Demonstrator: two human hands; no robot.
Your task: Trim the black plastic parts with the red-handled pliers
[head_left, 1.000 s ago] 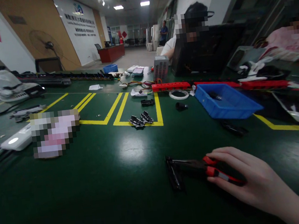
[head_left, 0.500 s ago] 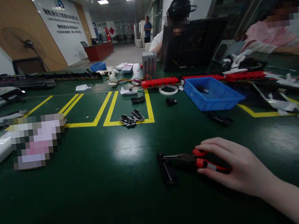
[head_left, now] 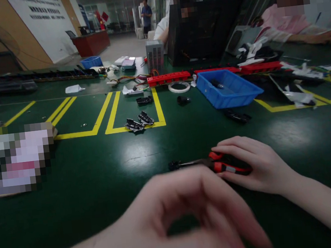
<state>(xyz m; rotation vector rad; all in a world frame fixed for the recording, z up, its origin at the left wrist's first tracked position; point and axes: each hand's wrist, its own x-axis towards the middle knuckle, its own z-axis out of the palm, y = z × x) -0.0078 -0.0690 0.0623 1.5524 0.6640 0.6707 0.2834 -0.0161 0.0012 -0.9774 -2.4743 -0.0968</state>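
Note:
My right hand (head_left: 256, 163) grips the red handles of a pair of long-nose pliers (head_left: 219, 165), which lie low over the green table with the jaws pointing left. A small black plastic part (head_left: 174, 165) is at the tips of the jaws; its lower portion is hidden behind my other hand. Close to the camera, my left hand (head_left: 193, 212) reaches in from the lower left, slightly blurred. Its fingers are bent and apart from the thumb, and I see nothing between them.
A blue bin (head_left: 227, 93) holds a dark piece, with a black part (head_left: 238, 115) just in front. Metal-and-black parts (head_left: 138, 123) lie on yellow tape lines. Beyond are a white ring (head_left: 179, 87), a red power strip (head_left: 168, 78) and a large black panel (head_left: 203, 32). Other people sit across the table.
My left hand has come into view from the lower left and covers part of the black plastic piece. My right hand still holds the pliers. The camera view has tilted down and turned slightly right.

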